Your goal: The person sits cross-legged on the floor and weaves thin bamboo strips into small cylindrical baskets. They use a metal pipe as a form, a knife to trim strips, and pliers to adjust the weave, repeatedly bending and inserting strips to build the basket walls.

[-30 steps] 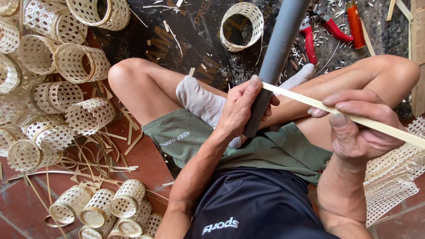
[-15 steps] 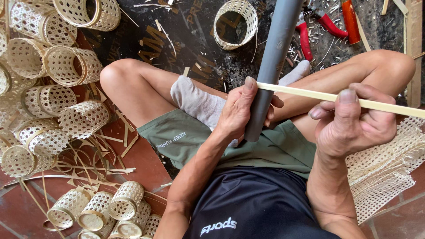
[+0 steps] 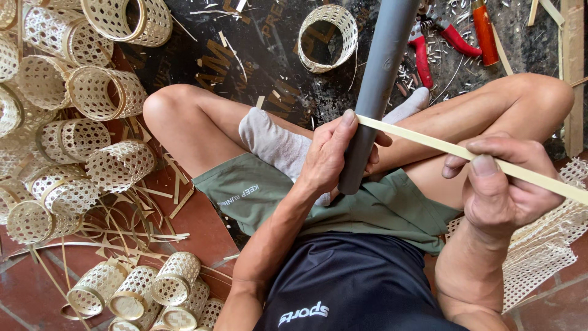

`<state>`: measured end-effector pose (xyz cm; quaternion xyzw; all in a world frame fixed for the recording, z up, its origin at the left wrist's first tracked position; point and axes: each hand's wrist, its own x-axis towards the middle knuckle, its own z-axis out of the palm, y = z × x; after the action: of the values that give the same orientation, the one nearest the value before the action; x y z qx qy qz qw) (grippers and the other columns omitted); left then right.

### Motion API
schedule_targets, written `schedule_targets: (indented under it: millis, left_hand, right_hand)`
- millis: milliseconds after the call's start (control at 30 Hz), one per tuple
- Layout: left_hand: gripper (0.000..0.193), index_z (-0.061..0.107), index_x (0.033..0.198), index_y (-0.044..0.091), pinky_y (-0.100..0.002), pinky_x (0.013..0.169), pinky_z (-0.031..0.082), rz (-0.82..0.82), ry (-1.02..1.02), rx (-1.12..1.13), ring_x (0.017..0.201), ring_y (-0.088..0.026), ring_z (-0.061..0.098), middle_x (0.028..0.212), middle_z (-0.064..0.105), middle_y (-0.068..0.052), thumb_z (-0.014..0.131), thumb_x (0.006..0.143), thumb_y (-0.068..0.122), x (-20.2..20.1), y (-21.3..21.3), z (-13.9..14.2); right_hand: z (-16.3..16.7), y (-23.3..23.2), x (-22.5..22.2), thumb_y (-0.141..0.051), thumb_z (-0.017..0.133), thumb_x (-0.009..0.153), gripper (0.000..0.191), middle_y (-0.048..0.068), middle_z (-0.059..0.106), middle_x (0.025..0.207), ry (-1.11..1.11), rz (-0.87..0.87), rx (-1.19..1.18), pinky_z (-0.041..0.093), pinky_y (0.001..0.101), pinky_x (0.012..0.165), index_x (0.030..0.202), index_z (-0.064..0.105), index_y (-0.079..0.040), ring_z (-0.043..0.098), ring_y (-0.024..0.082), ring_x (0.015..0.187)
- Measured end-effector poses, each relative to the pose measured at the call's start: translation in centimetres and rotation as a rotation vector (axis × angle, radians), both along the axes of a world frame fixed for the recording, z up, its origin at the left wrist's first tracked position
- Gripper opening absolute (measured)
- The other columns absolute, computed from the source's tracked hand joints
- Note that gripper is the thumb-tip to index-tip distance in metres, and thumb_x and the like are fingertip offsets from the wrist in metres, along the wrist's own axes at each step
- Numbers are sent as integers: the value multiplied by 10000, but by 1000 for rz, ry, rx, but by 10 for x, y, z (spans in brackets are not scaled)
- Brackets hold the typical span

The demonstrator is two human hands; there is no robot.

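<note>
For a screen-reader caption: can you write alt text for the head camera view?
Seen from above, a seated person's left hand grips a grey pipe while the right hand pinches a thin bamboo strip laid across it. Small woven baskets are piled on the floor at the left, and red-handled cutters lie beyond the knees.

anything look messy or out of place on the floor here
Yes. Loose cane offcuts lie scattered over the red tiles beside the woven baskets, several of which have tipped on their sides. Pale shavings litter the dark mat around the red-handled pliers. The strip and grey pipe in the hands look sound.
</note>
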<state>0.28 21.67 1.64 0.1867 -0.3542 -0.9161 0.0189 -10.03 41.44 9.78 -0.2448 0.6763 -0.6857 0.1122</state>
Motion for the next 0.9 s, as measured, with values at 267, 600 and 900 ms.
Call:
schedule_targets:
  millis: [267,600,900]
  left_hand:
    - [678,702,1034,-80,-281,570,534,28,18,38,621,-151,645,754,681,-116,450,1104,546,0,2,-11]
    - [528,563,1157,6,-307,608,538,90,74,177,673,-194,648,878,683,-149,488,1065,520,8,12,-21]
    - [584,598,1240,-73,-317,620,520,182,137,109,658,-201,612,846,672,-183,432,1114,472,11,7,-23]
  right_hand:
    - [20,-5,5,-38,681,1092,113,184,695,878,229,82,177,586,245,703,1150,625,42,704,194,740]
    - [53,-26,23,-49,680,1017,113,126,710,815,318,62,304,557,259,630,1096,640,22,711,175,690]
    - [75,-38,38,-60,661,989,196,114,687,871,616,159,250,603,337,691,1150,615,42,723,219,741]
